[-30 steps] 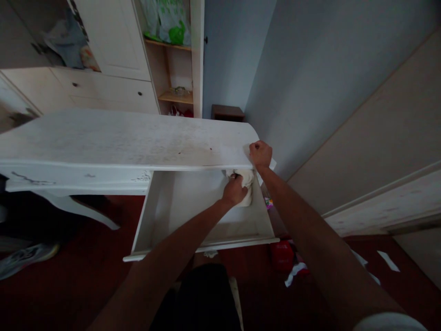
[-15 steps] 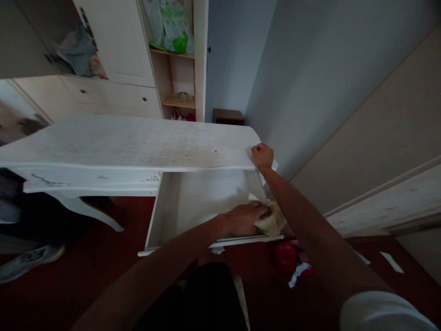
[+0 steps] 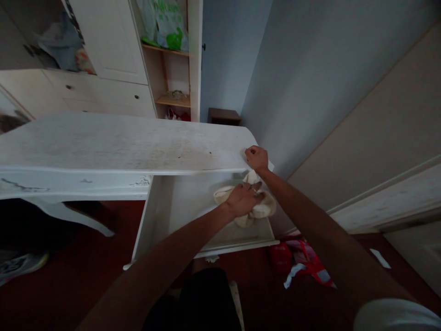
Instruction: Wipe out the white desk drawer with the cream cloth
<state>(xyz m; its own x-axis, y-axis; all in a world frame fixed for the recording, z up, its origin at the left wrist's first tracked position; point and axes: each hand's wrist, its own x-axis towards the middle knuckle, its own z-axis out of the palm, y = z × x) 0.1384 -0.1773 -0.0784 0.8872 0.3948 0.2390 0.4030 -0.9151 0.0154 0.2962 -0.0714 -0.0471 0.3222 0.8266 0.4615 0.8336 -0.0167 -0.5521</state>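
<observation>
My left hand [image 3: 244, 199] is inside the pulled-out white drawer [image 3: 193, 195], pressing on a bunched cream cloth [image 3: 265, 207] with its fingers bent into it. The cloth lies over the drawer's right side wall and spreads around the hand. On the right end of the white tabletop [image 3: 138, 138] rests my right hand [image 3: 257, 157], curled into a fist, with nothing visible in it. A small white piece [image 3: 270, 166] shows beside its wrist; what it belongs to is hidden.
A white cabinet [image 3: 120, 59] with shelves holding plastic bags [image 3: 168, 27] stands behind the table. A wall [image 3: 310, 92] runs close on the right. Red packaging [image 3: 303, 257] and a white scrap [image 3: 292, 276] lie on the dark red floor. A shoe [image 3: 24, 266] is at the left.
My left hand has moved back along the drawer's right side with the cloth, which is now more spread out. My right fist stays on the tabletop. The view has shifted slightly.
</observation>
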